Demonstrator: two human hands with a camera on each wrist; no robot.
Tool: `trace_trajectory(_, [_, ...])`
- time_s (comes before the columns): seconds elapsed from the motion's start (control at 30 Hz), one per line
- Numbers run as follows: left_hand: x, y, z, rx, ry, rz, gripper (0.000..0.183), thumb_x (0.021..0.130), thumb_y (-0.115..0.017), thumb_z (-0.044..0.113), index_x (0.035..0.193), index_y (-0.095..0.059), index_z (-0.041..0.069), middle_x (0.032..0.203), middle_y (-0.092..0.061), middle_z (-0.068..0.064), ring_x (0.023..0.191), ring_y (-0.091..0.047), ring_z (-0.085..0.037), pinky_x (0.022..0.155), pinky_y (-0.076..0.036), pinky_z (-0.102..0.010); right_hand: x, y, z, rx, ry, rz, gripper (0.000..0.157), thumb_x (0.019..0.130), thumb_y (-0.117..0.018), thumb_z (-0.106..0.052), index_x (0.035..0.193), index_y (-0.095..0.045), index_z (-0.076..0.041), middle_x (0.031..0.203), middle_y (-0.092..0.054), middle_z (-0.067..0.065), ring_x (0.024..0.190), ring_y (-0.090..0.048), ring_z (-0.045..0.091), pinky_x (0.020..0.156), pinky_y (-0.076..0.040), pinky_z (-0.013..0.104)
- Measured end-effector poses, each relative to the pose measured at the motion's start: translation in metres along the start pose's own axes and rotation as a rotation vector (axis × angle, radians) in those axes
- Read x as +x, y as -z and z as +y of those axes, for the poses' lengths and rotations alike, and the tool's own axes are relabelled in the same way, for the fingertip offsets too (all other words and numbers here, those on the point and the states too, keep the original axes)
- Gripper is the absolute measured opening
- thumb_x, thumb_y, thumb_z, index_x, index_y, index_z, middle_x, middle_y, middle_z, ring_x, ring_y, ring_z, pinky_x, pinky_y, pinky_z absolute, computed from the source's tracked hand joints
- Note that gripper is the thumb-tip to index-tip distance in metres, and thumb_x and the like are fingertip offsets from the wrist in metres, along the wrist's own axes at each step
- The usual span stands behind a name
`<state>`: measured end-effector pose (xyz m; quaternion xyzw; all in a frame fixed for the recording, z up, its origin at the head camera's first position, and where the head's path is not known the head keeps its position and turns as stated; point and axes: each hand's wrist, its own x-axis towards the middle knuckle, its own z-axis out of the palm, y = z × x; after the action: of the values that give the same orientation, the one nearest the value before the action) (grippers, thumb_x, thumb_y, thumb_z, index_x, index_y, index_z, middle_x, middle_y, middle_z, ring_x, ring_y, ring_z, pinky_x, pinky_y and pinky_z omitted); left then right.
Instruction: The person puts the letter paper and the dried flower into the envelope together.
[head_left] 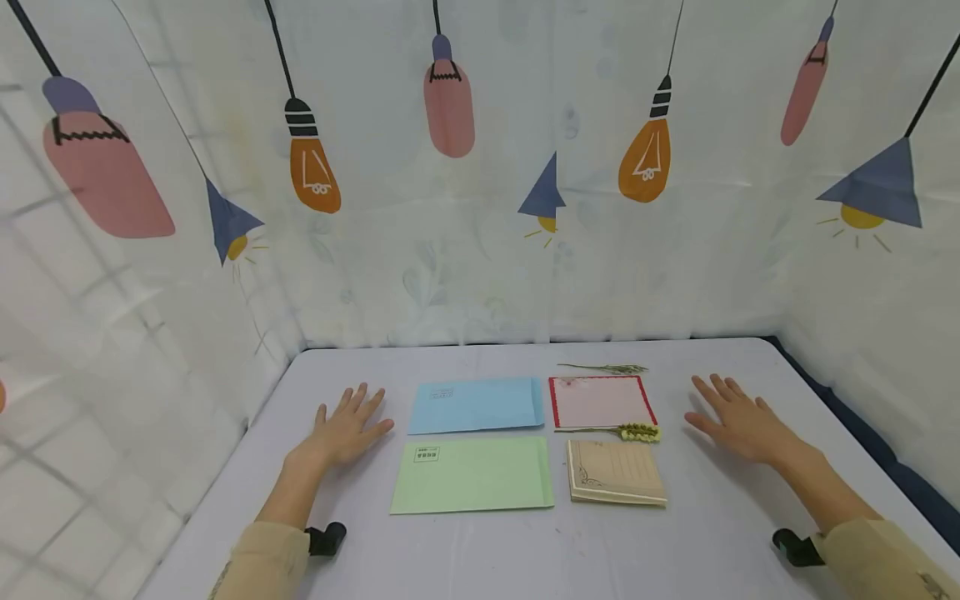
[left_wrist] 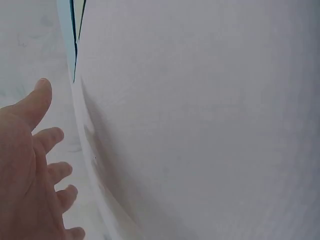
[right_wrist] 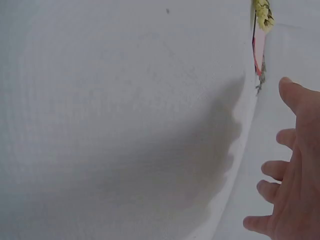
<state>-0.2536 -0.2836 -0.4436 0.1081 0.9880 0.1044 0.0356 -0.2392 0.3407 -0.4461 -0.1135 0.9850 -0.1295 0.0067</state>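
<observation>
My left hand (head_left: 341, 433), fingers spread, is over the table left of a light blue envelope (head_left: 476, 406) and holds nothing. Nearer to me lies a light green envelope (head_left: 471, 477). On the other side, my right hand (head_left: 742, 421) is spread too, with nothing in it. The closest things to it are a pink card with a red border (head_left: 603, 402) and a yellow dried flower sprig (head_left: 637, 432) along the card's near edge. Behind the card lies a thin green sprig (head_left: 615, 368). A stack of tan paper (head_left: 617, 472) sits right of the green envelope.
A white cloth covers the table (head_left: 480, 554). White curtains (head_left: 480, 275) printed with hanging lamps enclose the back and sides. Dark fabric (head_left: 862, 425) runs along the table's right edge. Each wrist bears a black camera mount (head_left: 327, 540).
</observation>
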Motion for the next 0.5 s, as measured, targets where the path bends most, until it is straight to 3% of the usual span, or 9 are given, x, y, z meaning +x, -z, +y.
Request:
trace_trajectory(0.27, [0.001, -0.001, 0.01, 0.015, 0.003, 0.013, 0.072, 0.097, -0.04, 0.059, 0.151, -0.031, 0.012, 0.154, -0.017, -0.025, 0.14, -0.01, -0.046, 0.101, -0.003, -0.072, -0.002, -0.003, -0.009, -0.013, 0.022, 0.024, 0.08, 0.096, -0.046, -0.057, 0.147, -0.032, 0.002, 0.147, -0.024, 0.036, 0.134, -0.019, 0.054, 0.095, -0.013, 0.076])
trace_trajectory(0.5, [0.001, 0.001, 0.022, 0.005, -0.05, 0.037, 0.074, 0.095, -0.036, 0.065, 0.147, -0.041, 0.013, 0.152, -0.026, -0.024, 0.138, -0.02, -0.046, 0.101, -0.008, -0.071, -0.002, -0.004, -0.028, 0.055, 0.074, 0.102, 0.067, 0.097, -0.052, -0.048, 0.137, -0.047, 0.005, 0.137, -0.042, 0.033, 0.124, -0.039, 0.051, 0.095, -0.033, 0.066])
